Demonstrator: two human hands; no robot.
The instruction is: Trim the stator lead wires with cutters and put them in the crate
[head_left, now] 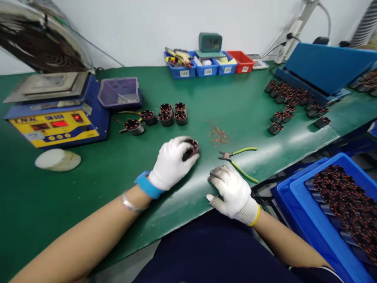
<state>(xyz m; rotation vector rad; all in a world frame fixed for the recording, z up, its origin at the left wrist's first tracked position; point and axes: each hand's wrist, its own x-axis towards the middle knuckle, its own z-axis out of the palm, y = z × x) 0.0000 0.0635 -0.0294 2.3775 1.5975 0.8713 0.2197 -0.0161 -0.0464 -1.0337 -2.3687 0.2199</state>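
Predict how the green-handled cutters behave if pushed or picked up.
The cutters probably feel nose-heavy, given the metal head and slim handles. Lying flat with handles splayed, they'd likely slide or pivot rather than roll. The handles may swing at the joint when lifted, since they stand open.

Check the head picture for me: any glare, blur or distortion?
Head view: pale glare streaks the green table near its front edge. Head view: lettering on the yellow panel is smeared, while the green-handled pliers look fairly clear. Head view: corners seem stretched.
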